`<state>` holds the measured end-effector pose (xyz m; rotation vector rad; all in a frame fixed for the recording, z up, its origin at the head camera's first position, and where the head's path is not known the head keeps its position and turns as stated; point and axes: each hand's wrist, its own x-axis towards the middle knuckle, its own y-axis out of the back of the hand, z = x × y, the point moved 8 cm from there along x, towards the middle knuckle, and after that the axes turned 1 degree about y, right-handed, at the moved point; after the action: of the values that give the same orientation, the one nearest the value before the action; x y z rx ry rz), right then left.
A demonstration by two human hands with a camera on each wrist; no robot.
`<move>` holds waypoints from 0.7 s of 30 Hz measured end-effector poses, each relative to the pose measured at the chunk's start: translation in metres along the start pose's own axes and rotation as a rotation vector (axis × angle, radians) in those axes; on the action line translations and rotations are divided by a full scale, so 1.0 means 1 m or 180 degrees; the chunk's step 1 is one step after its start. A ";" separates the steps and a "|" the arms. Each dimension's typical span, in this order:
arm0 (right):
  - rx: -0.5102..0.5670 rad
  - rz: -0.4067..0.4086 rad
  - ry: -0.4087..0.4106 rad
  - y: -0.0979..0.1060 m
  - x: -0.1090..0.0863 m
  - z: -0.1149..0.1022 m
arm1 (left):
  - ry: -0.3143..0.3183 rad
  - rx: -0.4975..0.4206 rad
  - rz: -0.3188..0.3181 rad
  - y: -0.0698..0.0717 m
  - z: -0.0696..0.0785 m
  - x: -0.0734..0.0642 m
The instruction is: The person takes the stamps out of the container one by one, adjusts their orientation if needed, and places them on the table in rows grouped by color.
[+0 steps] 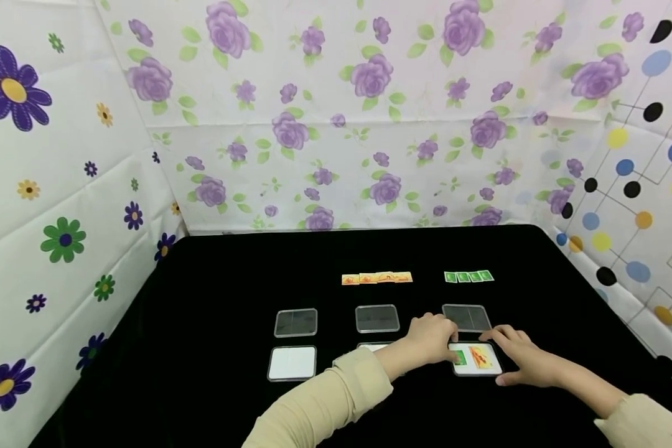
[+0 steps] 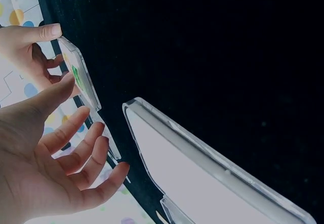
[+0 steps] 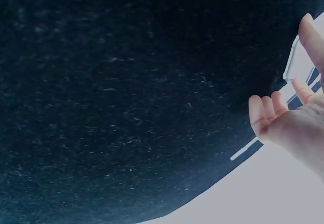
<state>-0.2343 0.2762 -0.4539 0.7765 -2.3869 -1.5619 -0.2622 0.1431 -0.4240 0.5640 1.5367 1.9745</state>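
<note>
A shallow clear plastic case (image 1: 468,370) with a white insert lies at the near right of the black table. On it are a green card (image 1: 460,358) at the left and an orange picture card (image 1: 480,357). My left hand (image 1: 432,336) is at the case's left side; its thumb touches the green card, and its other fingers are spread in the left wrist view. My right hand (image 1: 529,361) holds the case's right end between thumb and index finger, the other fingers loosely bent in the right wrist view. A clear lid (image 1: 466,318) lies just beyond.
Two more clear lids (image 1: 295,323) (image 1: 378,318) lie to the left. Nearer are a white-lined case (image 1: 292,363) and another (image 1: 374,346), partly hidden by my left arm. Rows of orange cards (image 1: 376,278) and green cards (image 1: 468,276) lie farther back. Patterned cloth walls (image 1: 336,155) surround the table.
</note>
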 end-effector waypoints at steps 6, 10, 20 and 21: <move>0.0015 -0.0136 -0.0165 0.000 0.003 -0.001 | 0.0076 0.0013 -0.0012 -0.001 -0.001 0.002; 0.0016 -0.0202 -0.0263 -0.001 0.004 -0.002 | 0.0147 0.0070 0.0018 -0.001 -0.001 0.003; 0.0001 -0.0227 -0.0301 0.000 0.004 -0.007 | 0.0427 0.0175 -0.0024 -0.004 -0.002 0.007; -0.0013 -0.0223 -0.0299 0.001 0.004 -0.007 | 0.0445 0.0169 -0.0033 -0.004 -0.002 0.008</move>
<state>-0.2352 0.2689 -0.4507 0.8115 -2.4461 -1.6649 -0.2692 0.1474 -0.4285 0.4463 1.6769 2.0071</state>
